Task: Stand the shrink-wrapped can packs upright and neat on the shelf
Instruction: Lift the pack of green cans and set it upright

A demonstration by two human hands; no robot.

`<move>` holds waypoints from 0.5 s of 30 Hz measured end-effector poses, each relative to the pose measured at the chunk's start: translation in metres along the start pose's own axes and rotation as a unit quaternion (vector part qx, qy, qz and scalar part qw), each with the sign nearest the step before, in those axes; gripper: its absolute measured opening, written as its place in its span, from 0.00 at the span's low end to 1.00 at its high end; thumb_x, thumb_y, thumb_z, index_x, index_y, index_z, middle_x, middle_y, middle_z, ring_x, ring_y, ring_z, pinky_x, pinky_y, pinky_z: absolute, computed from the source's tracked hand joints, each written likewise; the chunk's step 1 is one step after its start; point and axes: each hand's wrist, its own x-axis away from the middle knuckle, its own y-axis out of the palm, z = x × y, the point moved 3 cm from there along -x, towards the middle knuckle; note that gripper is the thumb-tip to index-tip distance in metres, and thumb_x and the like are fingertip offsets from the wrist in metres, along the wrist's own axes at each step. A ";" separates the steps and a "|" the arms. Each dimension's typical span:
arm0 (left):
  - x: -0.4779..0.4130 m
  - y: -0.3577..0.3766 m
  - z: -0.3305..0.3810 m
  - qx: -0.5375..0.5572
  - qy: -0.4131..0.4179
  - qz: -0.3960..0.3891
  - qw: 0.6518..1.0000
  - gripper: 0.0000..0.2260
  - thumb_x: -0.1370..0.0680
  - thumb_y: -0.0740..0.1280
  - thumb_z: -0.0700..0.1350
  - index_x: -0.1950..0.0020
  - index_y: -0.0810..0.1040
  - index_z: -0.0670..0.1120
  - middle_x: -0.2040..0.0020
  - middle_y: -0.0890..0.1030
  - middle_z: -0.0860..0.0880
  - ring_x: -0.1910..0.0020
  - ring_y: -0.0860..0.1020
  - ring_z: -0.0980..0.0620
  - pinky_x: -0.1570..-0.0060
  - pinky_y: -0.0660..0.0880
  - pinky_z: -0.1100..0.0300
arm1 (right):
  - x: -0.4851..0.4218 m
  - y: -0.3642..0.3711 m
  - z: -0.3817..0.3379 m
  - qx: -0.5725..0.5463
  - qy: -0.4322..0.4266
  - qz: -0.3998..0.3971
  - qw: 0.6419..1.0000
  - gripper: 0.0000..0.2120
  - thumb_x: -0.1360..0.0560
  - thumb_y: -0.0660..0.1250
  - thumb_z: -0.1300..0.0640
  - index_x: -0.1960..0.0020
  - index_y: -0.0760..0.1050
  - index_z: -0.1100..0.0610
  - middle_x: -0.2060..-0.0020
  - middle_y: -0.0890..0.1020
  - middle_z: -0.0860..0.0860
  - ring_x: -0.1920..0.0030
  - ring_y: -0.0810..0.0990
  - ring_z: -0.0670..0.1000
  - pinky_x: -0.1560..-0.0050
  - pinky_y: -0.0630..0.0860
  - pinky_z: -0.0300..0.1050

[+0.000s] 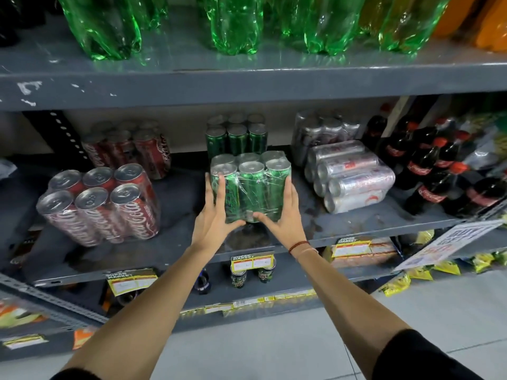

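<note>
A shrink-wrapped pack of green cans (253, 185) stands upright at the middle of the grey shelf (370, 218). My left hand (215, 215) presses its left side and my right hand (285, 215) its right side, thumbs under the front edge. Behind it stands another green pack (237, 134). To the left, a red cola pack (100, 204) stands upright near the shelf front, with a second red pack (129, 146) behind it. To the right, a silver can pack (349, 178) lies on its side, and another silver pack (321, 134) stands behind that.
Dark cola bottles (430, 171) crowd the right end of the shelf. Green bottles (236, 26) fill the shelf above. Price tags (252, 261) hang on the shelf's front edge, a tilted sign (450, 242) sticks out at the right, and single cans (238, 278) sit below.
</note>
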 end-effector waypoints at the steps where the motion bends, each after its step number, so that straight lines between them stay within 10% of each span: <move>1: 0.004 0.001 0.001 -0.005 -0.003 0.002 1.000 0.58 0.37 0.75 0.59 0.28 0.32 0.51 0.23 0.46 0.35 0.63 0.81 0.39 0.70 0.76 0.53 | 0.003 0.000 0.003 0.005 -0.002 -0.010 1.000 0.48 0.29 0.68 0.40 0.26 0.34 0.42 0.22 0.47 0.55 0.26 0.44 0.40 0.31 0.51 0.35; 8: 0.025 0.009 0.000 -0.027 0.037 0.019 0.999 0.57 0.32 0.72 0.59 0.30 0.23 0.52 0.25 0.49 0.32 0.62 0.83 0.39 0.74 0.77 0.54 | 0.026 -0.010 0.011 0.037 -0.058 -0.050 0.996 0.41 0.23 0.63 0.46 0.27 0.33 0.45 0.22 0.44 0.56 0.33 0.38 0.24 0.37 0.51 0.28; 15: 0.038 0.007 0.001 0.038 0.034 0.014 0.999 0.42 0.26 0.60 0.62 0.28 0.30 0.57 0.23 0.42 0.39 0.51 0.81 0.37 0.68 0.79 0.50 | 0.042 -0.027 0.015 0.037 -0.072 -0.046 0.996 0.43 0.28 0.62 0.35 0.24 0.40 0.45 0.23 0.54 0.55 0.29 0.54 0.38 0.40 0.65 0.43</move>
